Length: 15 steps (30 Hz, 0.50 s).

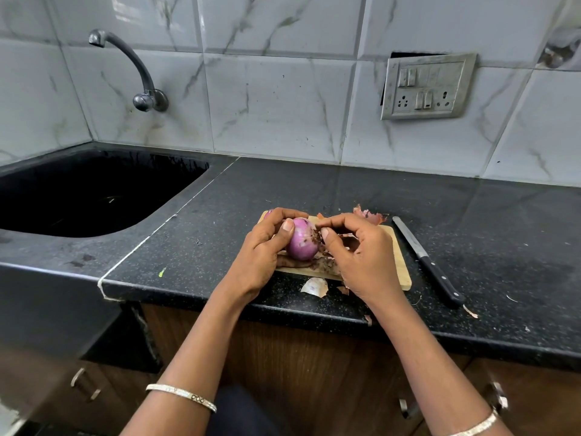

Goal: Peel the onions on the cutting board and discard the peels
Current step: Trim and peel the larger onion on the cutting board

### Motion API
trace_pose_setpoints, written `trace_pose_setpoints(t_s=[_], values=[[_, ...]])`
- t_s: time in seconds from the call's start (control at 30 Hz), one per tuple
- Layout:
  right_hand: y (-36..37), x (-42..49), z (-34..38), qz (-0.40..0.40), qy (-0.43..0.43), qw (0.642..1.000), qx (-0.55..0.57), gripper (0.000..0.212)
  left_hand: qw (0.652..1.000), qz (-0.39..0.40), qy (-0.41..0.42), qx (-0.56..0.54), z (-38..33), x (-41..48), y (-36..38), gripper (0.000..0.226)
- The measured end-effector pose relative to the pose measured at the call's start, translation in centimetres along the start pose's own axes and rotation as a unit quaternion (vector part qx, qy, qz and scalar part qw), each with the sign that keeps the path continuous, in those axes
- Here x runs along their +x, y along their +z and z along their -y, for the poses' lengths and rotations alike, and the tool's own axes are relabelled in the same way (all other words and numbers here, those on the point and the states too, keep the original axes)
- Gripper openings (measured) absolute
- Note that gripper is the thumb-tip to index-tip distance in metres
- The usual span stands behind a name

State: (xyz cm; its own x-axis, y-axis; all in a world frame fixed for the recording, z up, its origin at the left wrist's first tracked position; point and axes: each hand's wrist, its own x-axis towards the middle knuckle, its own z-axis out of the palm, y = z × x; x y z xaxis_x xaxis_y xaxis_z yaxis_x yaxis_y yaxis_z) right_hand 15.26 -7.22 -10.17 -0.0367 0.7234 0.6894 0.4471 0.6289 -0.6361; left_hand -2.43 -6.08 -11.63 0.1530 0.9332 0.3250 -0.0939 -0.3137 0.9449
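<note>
Below centre: loose peel (314, 286) on counter (204, 247) edge. Mid-frame: left hand (261, 250) cups onion (301, 243) over cutting board (401, 265), right hand (361, 256) pinches skin (316, 236) at its end. Suggest steady grip, pull strips along the curve, keep scraps on board for binning

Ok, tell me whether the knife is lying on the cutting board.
No, the knife lies on the black countertop, just right of the wooden cutting board and apart from it.
</note>
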Motion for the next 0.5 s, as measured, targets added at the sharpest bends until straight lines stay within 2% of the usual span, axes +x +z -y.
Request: trace_pose_setpoints(t_s=[0.17,0.3,0.4,0.5], values=[[-0.07,-0.04,0.20,0.055,0.002,0.998,0.004,0.021,1.000,0.001,0.002,0.000,-0.20,-0.08,0.09,0.027],[-0.09,0.09,-0.02,0.027,0.011,1.000,0.001,0.007,0.999,0.011,0.028,0.039,-0.29,-0.20,-0.03,0.026],[0.08,0.10,-0.10,0.017,0.008,0.999,-0.037,0.012,0.997,0.014,0.031,0.063,-0.52,-0.48,0.08,0.031],[0.24,0.05,0.18,-0.008,0.005,0.997,-0.074,0.017,0.989,0.002,0.075,0.131,-0.62,-0.48,0.15,0.045]])
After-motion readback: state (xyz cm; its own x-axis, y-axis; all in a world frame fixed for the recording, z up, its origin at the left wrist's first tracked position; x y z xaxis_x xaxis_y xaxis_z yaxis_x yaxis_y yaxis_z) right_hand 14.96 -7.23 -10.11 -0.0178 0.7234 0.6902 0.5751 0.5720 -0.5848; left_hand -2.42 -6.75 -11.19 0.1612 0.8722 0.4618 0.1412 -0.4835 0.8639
